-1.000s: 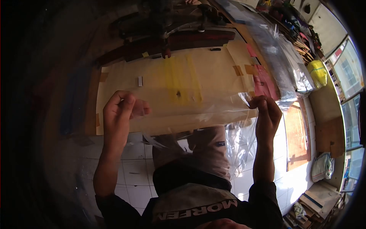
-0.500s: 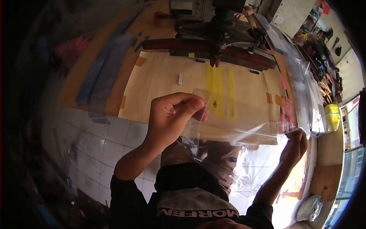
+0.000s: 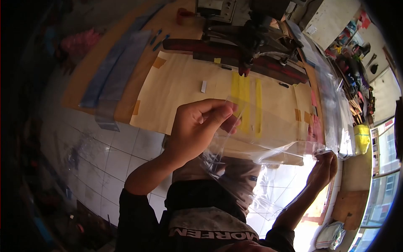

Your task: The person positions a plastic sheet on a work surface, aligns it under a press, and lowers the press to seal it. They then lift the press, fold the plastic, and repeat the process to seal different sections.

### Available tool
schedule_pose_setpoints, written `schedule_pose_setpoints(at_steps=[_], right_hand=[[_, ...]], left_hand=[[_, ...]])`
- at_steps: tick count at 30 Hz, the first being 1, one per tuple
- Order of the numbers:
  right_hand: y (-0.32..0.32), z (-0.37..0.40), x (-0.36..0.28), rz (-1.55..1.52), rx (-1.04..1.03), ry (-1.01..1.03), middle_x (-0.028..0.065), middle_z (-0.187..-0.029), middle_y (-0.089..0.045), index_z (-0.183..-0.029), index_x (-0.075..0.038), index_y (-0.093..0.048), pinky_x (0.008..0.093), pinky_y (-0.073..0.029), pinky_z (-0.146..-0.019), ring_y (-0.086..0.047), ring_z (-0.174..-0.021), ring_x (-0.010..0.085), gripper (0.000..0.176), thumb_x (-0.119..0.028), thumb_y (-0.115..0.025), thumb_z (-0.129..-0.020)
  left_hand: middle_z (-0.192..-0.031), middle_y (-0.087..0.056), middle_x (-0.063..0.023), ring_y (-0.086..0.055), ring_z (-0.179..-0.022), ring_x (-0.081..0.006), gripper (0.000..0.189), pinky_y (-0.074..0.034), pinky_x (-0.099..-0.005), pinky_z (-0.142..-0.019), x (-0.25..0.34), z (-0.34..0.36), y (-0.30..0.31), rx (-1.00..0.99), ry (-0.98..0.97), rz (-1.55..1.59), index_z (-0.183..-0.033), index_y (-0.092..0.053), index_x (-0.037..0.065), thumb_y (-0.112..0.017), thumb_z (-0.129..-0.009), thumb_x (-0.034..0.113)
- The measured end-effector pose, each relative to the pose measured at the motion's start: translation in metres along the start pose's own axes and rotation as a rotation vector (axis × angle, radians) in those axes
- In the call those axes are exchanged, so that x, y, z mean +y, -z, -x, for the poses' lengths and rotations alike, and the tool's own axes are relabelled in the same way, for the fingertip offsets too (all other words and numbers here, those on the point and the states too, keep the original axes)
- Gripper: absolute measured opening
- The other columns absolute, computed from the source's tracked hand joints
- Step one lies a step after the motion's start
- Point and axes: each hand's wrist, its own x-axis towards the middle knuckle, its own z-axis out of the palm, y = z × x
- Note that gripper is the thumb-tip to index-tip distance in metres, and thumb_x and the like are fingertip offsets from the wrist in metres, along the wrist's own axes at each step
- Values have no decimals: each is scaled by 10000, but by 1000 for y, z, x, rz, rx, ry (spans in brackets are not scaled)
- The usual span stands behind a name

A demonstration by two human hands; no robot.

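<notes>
A clear plastic sheet (image 3: 268,157) hangs between my two hands, over the front edge of the worktable. My left hand (image 3: 205,124) pinches its left upper edge between thumb and fingers, above the brown paper. Lower on the right, my right hand (image 3: 325,166) grips the sheet's other end with bent fingers. The sheet's lower part drapes in folds in front of my legs and catches bright light. Beneath it, brown paper (image 3: 168,92) is taped to the tabletop, with yellow strips (image 3: 240,94) and a small white piece (image 3: 203,86) on it.
A dark machine with a long red-edged bar (image 3: 268,65) stands across the table's back. Blue-grey plastic strips (image 3: 113,75) lie along the left side. Stacked clear sheets (image 3: 327,96) line the right edge, near a yellow bundle (image 3: 362,135). White floor tiles (image 3: 142,145) show below.
My left hand has shifted slightly right in view, still pinching the sheet. My right hand appears a little lower. The whole view has turned slightly.
</notes>
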Motion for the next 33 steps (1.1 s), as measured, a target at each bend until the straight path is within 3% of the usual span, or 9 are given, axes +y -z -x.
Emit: schedule_pose_setpoints(at_steps=[6,11,16,26,27,33], right_hand=[[4,0,-3,4,-5,39,36,-735,-577,-798,-14,-599,276,-439,-696,-497,-663,101,218,-161,-531,-944],[3,3,-10,25,25,70,42,-746,-588,-811,0,-608,268,-438,-680,-506,-669,103,198,-128,-527,-939],[-3,6,-14,67,-10,143,71,-757,-619,-841,19,-627,271,-455,-661,-561,-658,132,205,-128,-524,-937],[-11,7,-19,-45,-24,81,79,-768,-624,-847,42,-630,309,-487,-673,-571,-694,144,219,-148,-566,-935],[-11,6,-18,-53,-44,98,83,-770,-623,-851,47,-628,312,-487,-674,-573,-698,149,218,-142,-560,-936],[-28,10,-29,-40,-62,92,115,-761,-630,-878,79,-620,292,-496,-679,-598,-677,161,196,-80,-523,-937]], left_hand=[[-768,-671,-116,-658,-700,-138,222,-533,-247,-660,2,5,-8,74,-86,-27,-968,-621,-94,-575,-933,120],[-677,-641,-110,-625,-595,-144,225,-512,-263,-610,-3,5,-12,154,-256,-137,-898,-590,-73,-520,-958,133],[-657,-633,-105,-601,-560,-132,220,-499,-258,-582,-5,3,-13,191,-235,-123,-876,-592,-69,-522,-954,124],[-623,-615,-90,-568,-516,-120,240,-468,-240,-494,-10,-2,-17,328,-239,-212,-879,-613,-53,-535,-955,160],[-768,-633,-105,-631,-603,-131,205,-497,-234,-471,-13,-2,-11,275,-252,-171,-923,-607,-81,-562,-939,118],[-705,-614,-76,-567,-540,-94,201,-470,-221,-442,-18,-2,-8,325,-281,-236,-924,-611,-50,-549,-946,140]])
